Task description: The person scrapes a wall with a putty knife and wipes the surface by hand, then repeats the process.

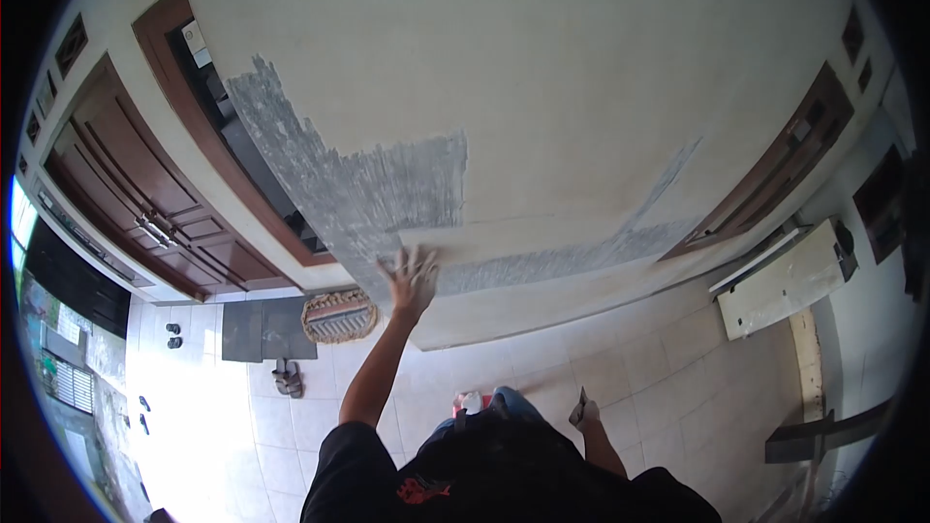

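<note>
My left hand [414, 281] is open, its fingers spread against the lower wall [542, 116]. It lies at the edge of a rough grey patch [397, 184] where the pale surface differs, with a narrower grey band [552, 261] running right from there. My right hand [587, 415], low and away from the wall, is closed around a small scraper [582, 397] with its thin dark blade pointing up; its handle is mostly hidden in the fingers. Below the wall, just in front of my body, a red and white container [470, 401] is partly covered by my clothes.
A braided doormat [339, 316], a grey mat [262, 331] and sandals [288, 378] lie on the tiled floor [513, 363] at left. Brown double doors [145, 203] stand beyond. At right are a white panel [785, 281] and a dark bench-like object [819, 438].
</note>
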Available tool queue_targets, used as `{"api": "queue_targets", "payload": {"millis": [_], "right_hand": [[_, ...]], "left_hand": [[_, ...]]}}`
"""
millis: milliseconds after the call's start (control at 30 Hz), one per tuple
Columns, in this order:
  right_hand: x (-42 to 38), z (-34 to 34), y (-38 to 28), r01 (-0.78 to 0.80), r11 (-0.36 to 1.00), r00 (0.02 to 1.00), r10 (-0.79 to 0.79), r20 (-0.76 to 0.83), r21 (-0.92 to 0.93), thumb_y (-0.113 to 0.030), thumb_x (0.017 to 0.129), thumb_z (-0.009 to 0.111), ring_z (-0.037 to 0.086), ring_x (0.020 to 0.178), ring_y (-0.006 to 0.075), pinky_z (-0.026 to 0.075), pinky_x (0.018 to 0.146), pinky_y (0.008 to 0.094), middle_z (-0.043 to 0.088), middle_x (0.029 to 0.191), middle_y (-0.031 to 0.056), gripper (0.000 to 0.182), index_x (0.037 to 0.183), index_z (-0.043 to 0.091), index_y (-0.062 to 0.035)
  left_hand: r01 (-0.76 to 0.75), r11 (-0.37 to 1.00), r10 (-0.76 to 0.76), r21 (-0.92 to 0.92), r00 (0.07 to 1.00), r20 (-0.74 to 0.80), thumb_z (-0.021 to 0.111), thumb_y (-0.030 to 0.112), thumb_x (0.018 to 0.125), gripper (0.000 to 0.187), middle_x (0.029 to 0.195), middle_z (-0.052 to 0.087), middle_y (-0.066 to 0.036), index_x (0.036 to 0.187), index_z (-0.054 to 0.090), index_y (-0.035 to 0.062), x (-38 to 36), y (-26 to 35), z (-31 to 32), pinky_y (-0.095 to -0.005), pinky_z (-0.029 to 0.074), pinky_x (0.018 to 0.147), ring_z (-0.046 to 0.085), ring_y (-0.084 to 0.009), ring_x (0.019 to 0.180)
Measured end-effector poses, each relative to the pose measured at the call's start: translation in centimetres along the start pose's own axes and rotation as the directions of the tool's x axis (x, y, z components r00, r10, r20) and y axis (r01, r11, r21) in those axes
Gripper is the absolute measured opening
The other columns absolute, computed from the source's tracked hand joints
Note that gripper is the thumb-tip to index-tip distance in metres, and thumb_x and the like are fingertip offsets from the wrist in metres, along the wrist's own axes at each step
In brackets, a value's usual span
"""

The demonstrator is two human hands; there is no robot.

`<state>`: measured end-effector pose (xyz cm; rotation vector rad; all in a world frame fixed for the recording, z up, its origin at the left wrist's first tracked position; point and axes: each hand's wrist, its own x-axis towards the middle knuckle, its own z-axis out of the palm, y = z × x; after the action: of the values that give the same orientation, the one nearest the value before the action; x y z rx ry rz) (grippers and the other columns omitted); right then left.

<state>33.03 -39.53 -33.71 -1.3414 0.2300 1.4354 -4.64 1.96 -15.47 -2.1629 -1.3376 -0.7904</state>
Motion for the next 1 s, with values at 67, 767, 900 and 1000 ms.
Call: {"api": "queue_targets", "payload": {"millis": [67,767,900,1000], "right_hand": [[-0.2,-1.3,-1.0,-0.029,0.999,1.0,0.029,-0.008,-0.03,-0.03,0.102,0.026,0.025,0.03,0.0163,0.018,0.032,0.0318,0.025,0.043,-0.0007,0.03,0.101,0.056,-0.028],[10.5,-10.4,-0.1,-0.098,0.995,0.991,0.099,-0.093,0.017,-0.026,0.098,0.035,0.021,0.03,0.0101,0.014,0.029,0.03,0.02,0.046,-0.0081,0.029,0.078,0.055,-0.0218],[10.6,-9.4,-2.1,-0.025,0.998,0.994,0.02,-0.105,-0.051,-0.021,0.098,0.039,0.019,0.033,0.0085,0.014,0.031,0.0305,0.019,0.052,-0.009,0.027,0.081,0.06,-0.0178],[9.7,-9.2,-3.7,-0.083,0.982,0.994,0.071,-0.078,-0.17,-0.035,0.099,0.032,0.018,0.03,0.0166,0.013,0.035,0.0348,0.02,0.041,-0.0038,0.042,0.061,0.042,-0.0208]], "left_hand": [[0.186,0.979,-0.191,-0.084,0.98,-0.053,0.055,0.038,0.091,0.059,0.155,0.02,-0.024,0.143,0.044,0.0123,0.7,-2.0,-1.8,-0.0742,-0.005,0.106,0.01,-0.0477,0.144],[0.381,0.91,-0.414,-0.165,0.863,-0.29,0.048,0.021,0.09,0.083,0.152,-0.002,-0.039,0.146,-0.002,-0.0146,9.0,-2.7,-6.7,-0.0602,-0.004,0.115,-0.007,-0.0557,0.141],[0.501,0.822,-0.56,-0.271,0.797,-0.224,0.043,0.028,0.094,0.081,0.15,-0.008,-0.041,0.145,-0.003,-0.0156,11.2,-2.1,-10.2,-0.0583,-0.005,0.115,-0.012,-0.0531,0.142],[0.441,0.838,-0.546,-0.322,0.664,-0.511,0.034,0.039,0.1,0.081,0.151,-0.013,-0.038,0.146,-0.007,-0.014,17.9,-2.5,-18.9,-0.0556,-0.005,0.116,-0.012,-0.0499,0.143]]}}
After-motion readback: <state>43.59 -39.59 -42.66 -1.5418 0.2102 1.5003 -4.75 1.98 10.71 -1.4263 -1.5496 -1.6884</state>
